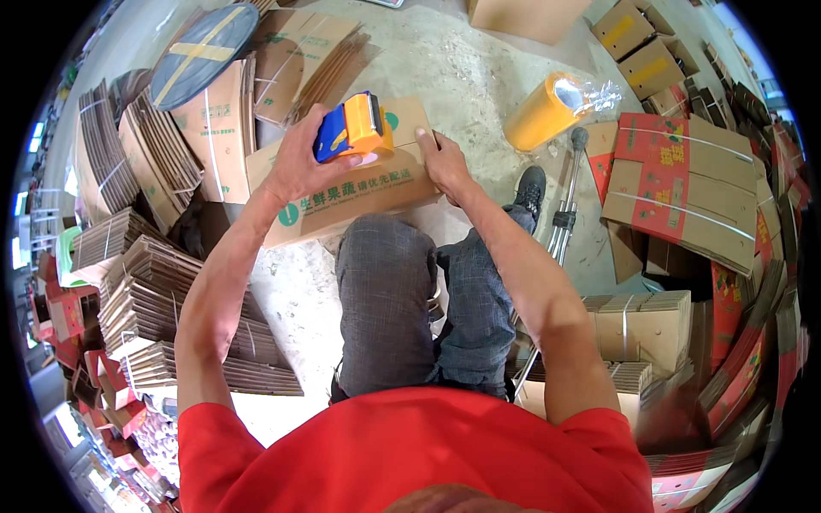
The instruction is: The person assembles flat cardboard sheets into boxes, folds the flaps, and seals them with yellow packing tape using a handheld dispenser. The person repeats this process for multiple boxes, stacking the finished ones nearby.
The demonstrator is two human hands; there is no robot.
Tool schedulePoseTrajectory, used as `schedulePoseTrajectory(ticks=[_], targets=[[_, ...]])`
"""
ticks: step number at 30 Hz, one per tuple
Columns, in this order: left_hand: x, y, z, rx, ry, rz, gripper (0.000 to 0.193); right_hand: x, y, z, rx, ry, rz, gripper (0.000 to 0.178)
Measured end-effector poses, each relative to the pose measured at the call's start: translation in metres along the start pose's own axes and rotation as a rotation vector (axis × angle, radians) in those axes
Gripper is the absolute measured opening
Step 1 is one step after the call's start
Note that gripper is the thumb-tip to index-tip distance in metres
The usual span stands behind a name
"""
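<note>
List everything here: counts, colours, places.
Oblong cardboard carton: one, brown and green, upper centre
Boxy tape dispenser: one, blue and yellow, over the carton
Plastic-wrapped cylinder: one, yellow, right of the carton
Slim metal pole: one, silver, right of centre
Round flat disc: one, grey with tan cross, upper left
Flattened cardboard stacks: several, brown and red, both sides
Cardboard boxes: at least three, brown, upper right
Blurred clutter: uncountable, multicoloured, left edge
Trousered legs: two, grey, centre
Shoe: one, black, beyond the knees
Shirt: one, red, bottom
Left hand: one, bare, on the dispenser
Right hand: one, bare, on the carton
</note>
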State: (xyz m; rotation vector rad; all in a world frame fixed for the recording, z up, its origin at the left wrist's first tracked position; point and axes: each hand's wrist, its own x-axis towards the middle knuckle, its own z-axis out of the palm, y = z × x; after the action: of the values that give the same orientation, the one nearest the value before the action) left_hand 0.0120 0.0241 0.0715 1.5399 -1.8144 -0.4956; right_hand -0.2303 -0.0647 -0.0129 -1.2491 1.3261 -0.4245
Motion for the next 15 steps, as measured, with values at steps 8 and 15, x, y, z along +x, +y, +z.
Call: schedulePoseTrajectory(ticks=[8, 15], targets=[[0.005, 0.012, 0.004, 0.010, 0.001, 0.026, 0.060, 0.019, 0.024, 0.001, -0.333, 0.272, -0.277, 0.069], [0.006, 0.020, 0.000, 0.047, -0.005, 0.012, 0.062, -0.015, -0.035, -0.003, -0.054, 0.161, -0.618, 0.051]])
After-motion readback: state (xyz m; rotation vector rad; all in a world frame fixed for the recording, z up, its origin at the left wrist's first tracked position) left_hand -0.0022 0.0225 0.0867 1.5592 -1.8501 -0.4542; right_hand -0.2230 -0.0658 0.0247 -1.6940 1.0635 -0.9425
